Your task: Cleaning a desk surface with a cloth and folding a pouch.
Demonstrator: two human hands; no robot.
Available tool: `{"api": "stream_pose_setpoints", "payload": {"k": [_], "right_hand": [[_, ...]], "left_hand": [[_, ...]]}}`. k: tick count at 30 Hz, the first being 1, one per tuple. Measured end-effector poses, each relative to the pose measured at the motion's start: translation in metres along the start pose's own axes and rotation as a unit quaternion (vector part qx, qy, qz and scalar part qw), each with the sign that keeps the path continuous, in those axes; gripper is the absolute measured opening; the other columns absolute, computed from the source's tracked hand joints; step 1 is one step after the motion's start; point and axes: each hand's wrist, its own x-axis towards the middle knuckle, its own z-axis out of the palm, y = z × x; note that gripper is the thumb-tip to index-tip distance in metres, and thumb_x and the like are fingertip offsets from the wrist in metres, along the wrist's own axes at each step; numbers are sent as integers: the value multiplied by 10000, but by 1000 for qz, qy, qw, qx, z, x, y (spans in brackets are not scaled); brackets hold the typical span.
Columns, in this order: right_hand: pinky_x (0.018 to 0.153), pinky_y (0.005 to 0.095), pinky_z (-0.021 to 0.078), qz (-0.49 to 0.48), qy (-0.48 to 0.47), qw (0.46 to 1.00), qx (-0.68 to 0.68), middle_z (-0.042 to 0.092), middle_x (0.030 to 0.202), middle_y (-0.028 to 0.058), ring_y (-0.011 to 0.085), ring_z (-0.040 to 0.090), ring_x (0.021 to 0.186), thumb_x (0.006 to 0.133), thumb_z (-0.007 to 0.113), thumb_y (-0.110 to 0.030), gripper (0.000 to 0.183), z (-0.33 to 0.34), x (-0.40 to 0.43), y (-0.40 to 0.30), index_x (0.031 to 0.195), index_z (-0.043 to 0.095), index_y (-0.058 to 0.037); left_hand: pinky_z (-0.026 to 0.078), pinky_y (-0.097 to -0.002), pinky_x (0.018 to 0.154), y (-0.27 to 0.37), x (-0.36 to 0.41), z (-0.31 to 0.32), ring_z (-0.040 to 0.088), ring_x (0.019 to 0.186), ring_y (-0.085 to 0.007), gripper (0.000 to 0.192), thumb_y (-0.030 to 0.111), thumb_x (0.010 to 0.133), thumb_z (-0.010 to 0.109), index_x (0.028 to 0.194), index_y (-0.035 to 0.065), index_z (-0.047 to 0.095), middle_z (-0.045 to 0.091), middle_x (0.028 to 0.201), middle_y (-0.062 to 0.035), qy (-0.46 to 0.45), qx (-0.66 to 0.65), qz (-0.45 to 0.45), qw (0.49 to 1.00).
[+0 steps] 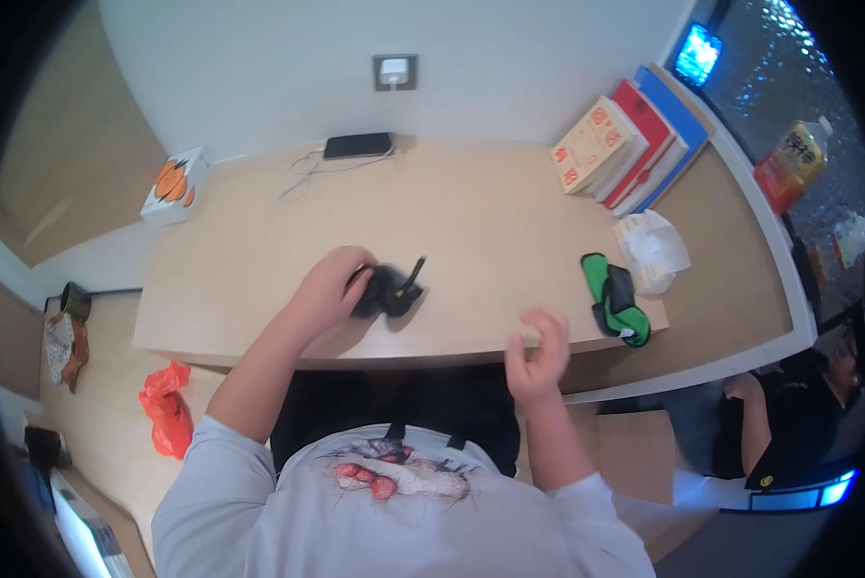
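My left hand (335, 285) is over the desk (468, 217), its thumb and fingers closed on the left side of a small black fabric item (389, 292). A dark strap or tab sticks up from the right side of that item, and a small yellow mark shows near it. The part under my fingers is hidden. My right hand (541, 357) holds nothing and hovers by the desk's front edge, its fingers curled but apart. To its right, a folded green and black fabric item (615, 300) lies near the desk's right end.
A black phone (358, 146) with a white cable lies by the wall. Books and folders (631, 141) stand at right, behind a tissue pack (653, 249). A patterned box (176, 186) is at left. A red plastic bag (166, 412) sits lower left; another person (786, 419) is at right.
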Motion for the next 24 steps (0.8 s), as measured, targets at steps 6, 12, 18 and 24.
{"api": "stream_pose_setpoints", "payload": {"k": [6, 12, 18, 24], "right_hand": [[996, 410, 546, 146, -244, 928, 242, 700, 1286, 146, 257, 678, 1158, 860, 875, -131, 620, 101, 94, -28, 1417, 621, -31], [879, 287, 555, 303, -329, 829, 337, 757, 1049, 43, 104, 676, 948, 1014, 746, -162, 252, 123, 114, -11, 1195, 755, 12], [886, 321, 599, 420, -242, 710, 510, 758, 1097, 84, 156, 731, 971, 1100, 642, -260, 311, 130, 119, -12, 1207, 697, 26], [882, 317, 597, 366, -261, 731, 514, 747, 1103, 87, 156, 727, 994, 1060, 678, -161, 240, 131, 143, 1, 1214, 677, 23]], "left_hand": [[525, -343, 833, 9, 30, -10, 651, 871, -209, 79, 74, 1051, 630, 1126, 49, 635, 682, 973, -82, -41, -207, -181, 961], [496, -285, 819, -9, 31, -38, 580, 908, -109, 272, 90, 950, 781, 1154, 67, 603, 620, 979, 7, -131, -337, -171, 917], [489, -281, 834, -16, 29, -54, 573, 938, -120, 376, 132, 916, 812, 1209, 68, 585, 612, 1009, 2, -247, -364, -162, 883], [453, -253, 754, -24, 41, -58, 555, 872, -69, 218, 210, 1014, 722, 1147, 76, 613, 599, 939, 28, -206, -387, -254, 862]]}}
